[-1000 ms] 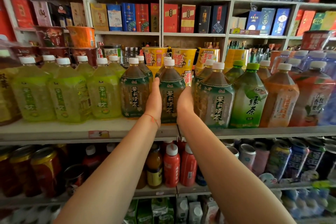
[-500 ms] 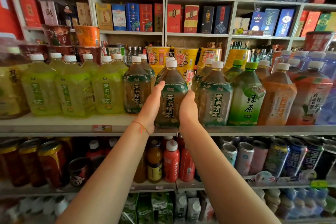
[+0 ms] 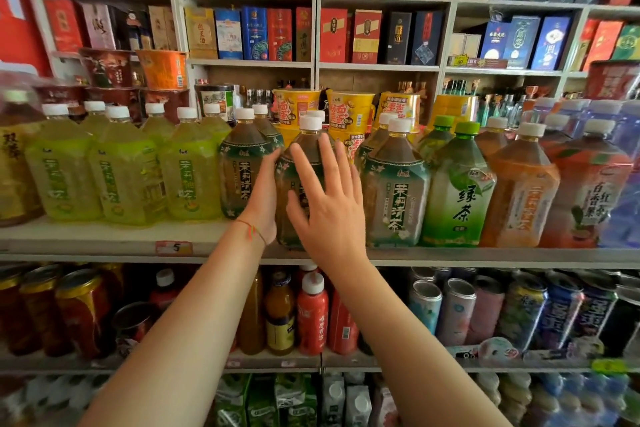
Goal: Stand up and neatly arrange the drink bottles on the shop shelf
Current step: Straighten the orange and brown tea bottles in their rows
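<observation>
Head view, facing a stocked shop shelf (image 3: 104,239). Target item: a dark jasmine tea bottle (image 3: 304,152) with white cap, standing upright at the front edge of the shelf board, between two bottles of the same label, the left neighbour (image 3: 242,170) and the right neighbour (image 3: 394,184). Left hand (image 3: 265,198) lies flat along the bottle's left flank, fingers straight and pointing up, wedged between the bottle and the left neighbour; a thin red cord (image 3: 252,229) circles the wrist. Right hand (image 3: 329,204) is in front of the bottle with fingers spread and straight, nothing held; whether the palm touches the label cannot be told from this angle. Both hands are released, neither curled round anything. Further left along the same board stands a row of pale yellow-green bottles (image 3: 121,177), white caps, upright and close together. To the right of the jasmine group: a green tea bottle (image 3: 457,194) with green cap, then an orange bottle (image 3: 519,194), then a red-labelled bottle (image 3: 588,191). Behind the front row, yellow noodle cups (image 3: 349,111). Shelf below holds small red bottles (image 3: 311,315) and a row of cans (image 3: 453,308). Upper shelves carry boxed goods (image 3: 280,33).
</observation>
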